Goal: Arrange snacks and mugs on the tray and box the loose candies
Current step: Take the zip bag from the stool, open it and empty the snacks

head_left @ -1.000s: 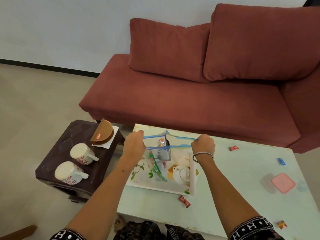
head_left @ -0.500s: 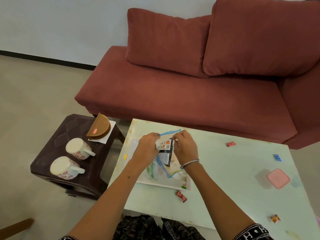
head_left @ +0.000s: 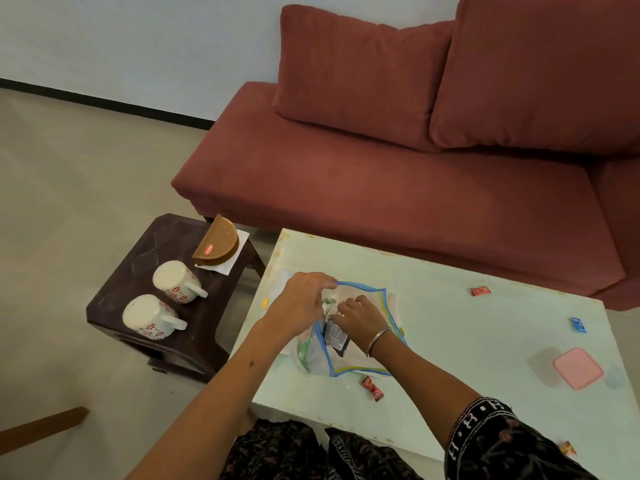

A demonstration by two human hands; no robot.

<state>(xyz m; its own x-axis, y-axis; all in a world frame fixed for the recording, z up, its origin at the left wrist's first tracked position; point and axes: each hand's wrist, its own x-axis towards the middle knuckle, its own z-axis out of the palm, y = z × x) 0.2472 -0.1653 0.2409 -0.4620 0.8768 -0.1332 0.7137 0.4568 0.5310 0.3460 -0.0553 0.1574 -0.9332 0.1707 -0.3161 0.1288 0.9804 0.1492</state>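
Candy [head_left: 372, 388] in a red wrapper lies loose on the table [head_left: 485, 341], just beside the near edge of the zip bag [head_left: 360, 355]; it is judged light, small and crinkly, best pinched across the body. The zip bag (clear film, blue seal strip) rests over the tray [head_left: 282, 289], which it mostly hides. Judged soft, limp and slippery, it should be held at the stiffer seal strip. The left hand [head_left: 301, 306] pinches the bag's far rim. The right hand [head_left: 360, 318], fingers curled, reaches into the mouth and grips a dark snack packet [head_left: 335, 337]; its print is unreadable. The pink-lidded box [head_left: 577, 368] sits well apart to the right. Two floral mugs [head_left: 176, 282] (judged rigid, fragile; take by the handle) stand on the side stool [head_left: 145, 244]. The red oval label on the brown holder [head_left: 218, 245] is illegible.
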